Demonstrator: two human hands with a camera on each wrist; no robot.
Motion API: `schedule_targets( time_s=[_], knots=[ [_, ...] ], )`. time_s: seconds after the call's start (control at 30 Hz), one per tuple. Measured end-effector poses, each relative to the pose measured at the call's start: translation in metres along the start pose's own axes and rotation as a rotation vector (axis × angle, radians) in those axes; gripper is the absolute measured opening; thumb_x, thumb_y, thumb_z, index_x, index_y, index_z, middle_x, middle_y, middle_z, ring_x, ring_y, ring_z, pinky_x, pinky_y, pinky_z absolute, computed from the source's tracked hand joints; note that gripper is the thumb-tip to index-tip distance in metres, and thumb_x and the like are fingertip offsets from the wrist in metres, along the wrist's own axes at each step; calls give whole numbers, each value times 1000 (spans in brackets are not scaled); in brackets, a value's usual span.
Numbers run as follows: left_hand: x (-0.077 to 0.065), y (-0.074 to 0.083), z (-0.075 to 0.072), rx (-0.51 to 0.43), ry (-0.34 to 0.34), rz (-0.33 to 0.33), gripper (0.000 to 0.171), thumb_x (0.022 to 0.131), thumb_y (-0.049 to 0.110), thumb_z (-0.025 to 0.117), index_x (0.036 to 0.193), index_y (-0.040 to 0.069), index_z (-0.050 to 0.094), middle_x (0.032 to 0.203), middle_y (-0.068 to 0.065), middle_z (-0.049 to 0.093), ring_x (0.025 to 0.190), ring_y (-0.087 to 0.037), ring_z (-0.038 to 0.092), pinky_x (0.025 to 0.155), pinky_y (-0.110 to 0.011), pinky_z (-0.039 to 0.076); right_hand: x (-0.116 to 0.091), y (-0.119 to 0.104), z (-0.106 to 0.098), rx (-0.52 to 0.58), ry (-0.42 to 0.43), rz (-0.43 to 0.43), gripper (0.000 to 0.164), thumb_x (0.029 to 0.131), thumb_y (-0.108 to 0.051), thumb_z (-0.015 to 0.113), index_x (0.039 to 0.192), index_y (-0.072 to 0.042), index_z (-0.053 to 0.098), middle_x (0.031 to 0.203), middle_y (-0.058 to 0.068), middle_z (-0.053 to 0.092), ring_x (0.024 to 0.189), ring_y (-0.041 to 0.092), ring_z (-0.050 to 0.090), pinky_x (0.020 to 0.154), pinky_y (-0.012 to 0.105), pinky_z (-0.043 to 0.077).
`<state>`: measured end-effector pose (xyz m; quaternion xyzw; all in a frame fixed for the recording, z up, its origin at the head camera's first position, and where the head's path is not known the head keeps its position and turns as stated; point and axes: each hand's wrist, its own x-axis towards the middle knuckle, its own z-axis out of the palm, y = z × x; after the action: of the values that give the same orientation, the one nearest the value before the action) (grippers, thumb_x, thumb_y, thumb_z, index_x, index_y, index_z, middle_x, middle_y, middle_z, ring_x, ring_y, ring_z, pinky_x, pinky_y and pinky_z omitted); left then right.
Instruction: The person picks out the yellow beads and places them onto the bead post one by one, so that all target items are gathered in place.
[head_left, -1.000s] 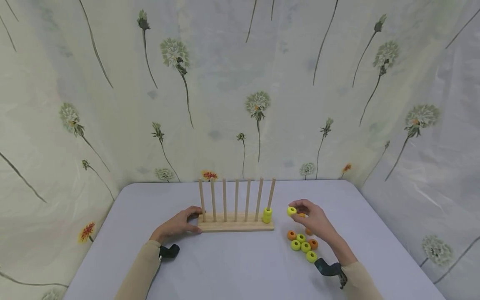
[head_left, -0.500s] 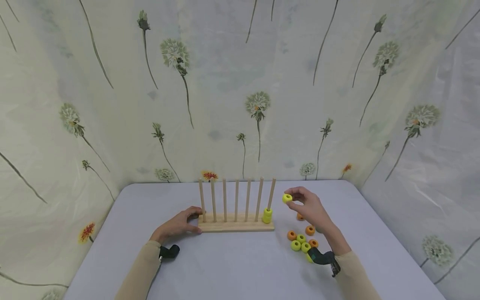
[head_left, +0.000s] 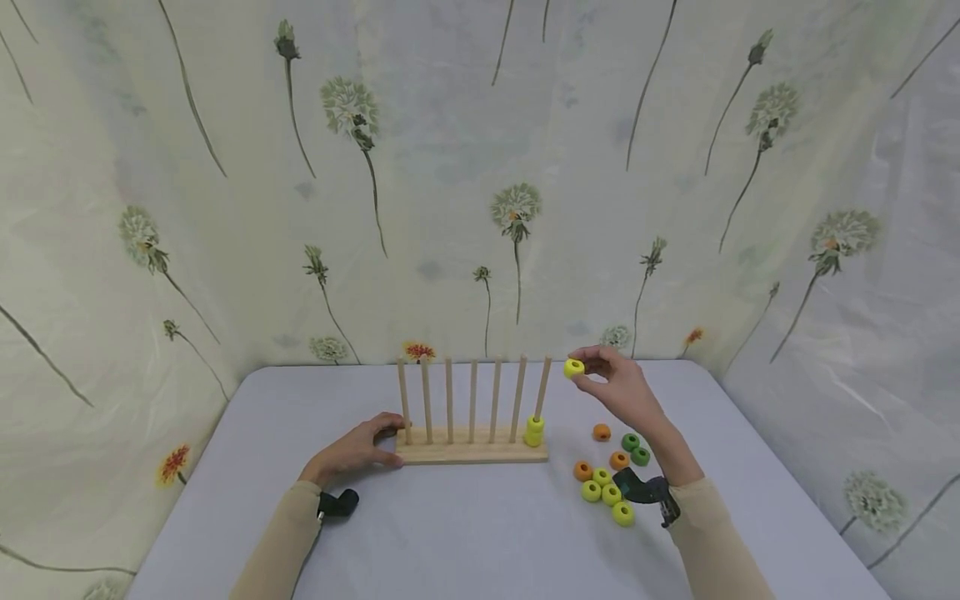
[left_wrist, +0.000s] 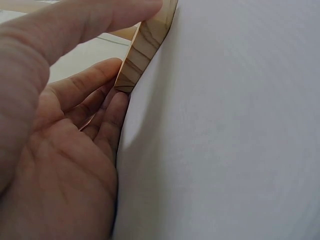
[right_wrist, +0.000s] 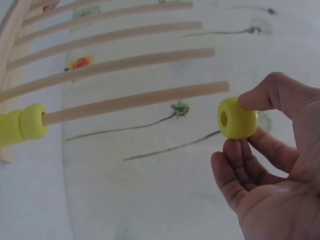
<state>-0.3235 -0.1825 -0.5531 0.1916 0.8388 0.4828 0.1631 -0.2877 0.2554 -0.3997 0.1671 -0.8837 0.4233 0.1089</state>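
A wooden peg rack point(head_left: 472, 454) with several upright pegs stands on the table. My left hand point(head_left: 357, 450) holds its left end, thumb at the front edge and fingers behind; the left wrist view shows the base's end grain point(left_wrist: 141, 52) between them. Yellow beads point(head_left: 534, 432) are stacked low on the rightmost peg point(head_left: 543, 387). My right hand point(head_left: 618, 385) pinches another yellow bead point(right_wrist: 237, 118) between thumb and fingers. This bead is just right of that peg's tip point(right_wrist: 220, 87), apart from it, with its hole facing the peg in the right wrist view.
Loose beads lie on the table below the right hand: orange beads point(head_left: 602, 432), yellow beads point(head_left: 591, 492) and green beads point(head_left: 640, 457). A flower-patterned curtain point(head_left: 450, 167) hangs behind the white table point(head_left: 465, 533). Dark wrist cameras point(head_left: 341, 503) sit on both forearms.
My right hand has lifted the yellow bead from near the loose beads up to the height of the peg tips, slightly leftward. Green beads have come into sight. The left hand has stayed put.
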Motion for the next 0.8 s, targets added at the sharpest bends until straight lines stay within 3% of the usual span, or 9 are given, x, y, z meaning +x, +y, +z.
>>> schedule_targets(
  time_s=[0.23,0.43,0.57,0.8],
  knots=[
    [0,-1,0,-18,4,-9,69,71,27,85,131,17,52,140,-3,47,133,-26,42,114,-50,28,11,-10,-2,35,-11,-43,35,91,-26,67,122,-12,58,119,6,60,105,20,61,82,18,52],
    [0,-2,0,-9,0,-1,69,72,26,85,131,17,52,139,-3,48,133,-26,42,113,-50,28,18,-14,-1,29,-13,-66,35,91,-26,67,122,-11,58,120,6,61,106,21,61,85,22,52],
    [-1,-1,0,-16,-1,5,68,72,24,85,131,16,52,139,-3,48,132,-26,42,113,-50,29,21,-17,-1,51,-19,-56,36,91,-26,67,122,-11,57,121,6,60,107,21,61,84,18,52],
    [-1,0,0,-3,3,0,68,72,25,84,131,16,52,138,-2,48,132,-25,42,113,-51,29,17,-49,-2,55,-33,-58,33,92,-9,65,123,1,57,119,18,60,106,30,61,82,11,48]
  ],
)
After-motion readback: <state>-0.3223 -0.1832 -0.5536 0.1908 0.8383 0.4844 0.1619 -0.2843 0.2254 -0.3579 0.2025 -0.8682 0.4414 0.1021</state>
